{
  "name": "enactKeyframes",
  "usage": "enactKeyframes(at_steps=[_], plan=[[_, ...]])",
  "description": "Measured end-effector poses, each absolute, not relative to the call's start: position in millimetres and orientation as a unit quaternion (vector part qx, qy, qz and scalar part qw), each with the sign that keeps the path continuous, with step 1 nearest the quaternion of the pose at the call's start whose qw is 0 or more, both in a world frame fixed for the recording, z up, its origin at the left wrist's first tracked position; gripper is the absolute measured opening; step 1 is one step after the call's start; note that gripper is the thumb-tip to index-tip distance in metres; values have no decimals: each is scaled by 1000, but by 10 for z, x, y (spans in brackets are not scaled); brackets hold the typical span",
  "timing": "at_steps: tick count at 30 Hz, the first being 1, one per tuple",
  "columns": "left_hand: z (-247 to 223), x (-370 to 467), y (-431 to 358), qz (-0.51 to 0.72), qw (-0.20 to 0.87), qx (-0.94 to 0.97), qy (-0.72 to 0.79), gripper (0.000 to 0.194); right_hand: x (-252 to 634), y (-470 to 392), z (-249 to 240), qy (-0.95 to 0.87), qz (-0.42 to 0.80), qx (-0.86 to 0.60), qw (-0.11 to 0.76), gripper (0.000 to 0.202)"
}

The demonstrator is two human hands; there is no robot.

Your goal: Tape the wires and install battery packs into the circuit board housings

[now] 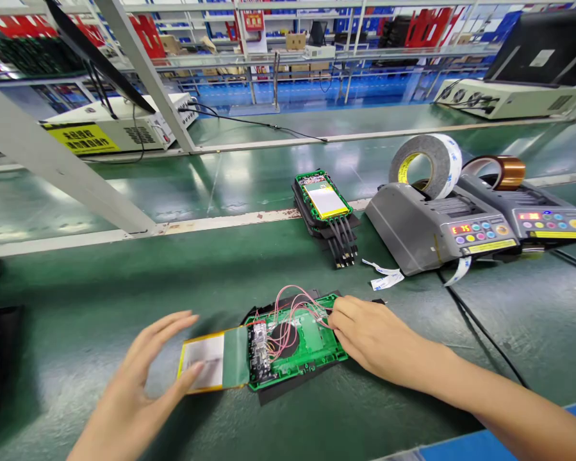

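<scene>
A green plastic case (311, 339) lies open on the bench, with a circuit board (259, 349), a dark round coil pad and looped pink wires (288, 320) inside. A flat battery pack (211, 355), white with yellow edges, extends from the case's left end on a greenish strip. My left hand (143, 378) is open around the battery pack's left end, its thumb over the white face; whether it touches cannot be seen. At the case's right end, my right hand (364, 333) has its fingers closed and bent downward. Whatever those fingertips grip is hidden.
Similar stacked units (323, 195) with dark cables stand beyond. To the right are two tape dispensers (412, 224) (532, 205) carrying tape rolls. Cut tape pieces (387, 279) lie nearby. A metal post (100, 186) rises at left, and black cables (484, 339) cross the right side.
</scene>
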State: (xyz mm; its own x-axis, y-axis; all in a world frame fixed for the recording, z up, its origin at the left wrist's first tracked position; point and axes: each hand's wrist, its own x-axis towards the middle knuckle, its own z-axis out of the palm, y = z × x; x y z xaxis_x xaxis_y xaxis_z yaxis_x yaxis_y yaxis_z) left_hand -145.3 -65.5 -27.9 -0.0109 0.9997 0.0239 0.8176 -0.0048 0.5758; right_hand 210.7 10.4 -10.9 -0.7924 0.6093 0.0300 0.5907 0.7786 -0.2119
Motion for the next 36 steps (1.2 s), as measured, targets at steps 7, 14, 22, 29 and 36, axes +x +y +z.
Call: enactKeyframes(at_steps=[7,14,22,29,36], plan=[[138,-468,-256,210,153,826,500,41,2246,111,-246,-935,163,-285,136,15],[30,-102,20,149,184,860,453,44,2322,147,-234,-877,326,-291,201,8],[111,-191,-1,163,302,840,421,8,2331,198,-206,-851,382,-290,214,8],[104,-443,-141,182,286,822,458,10,2324,198,-218,-823,410,-328,215,12],[66,-422,-254,142,330,825,436,8,2307,211,-231,-816,405,-355,207,37]])
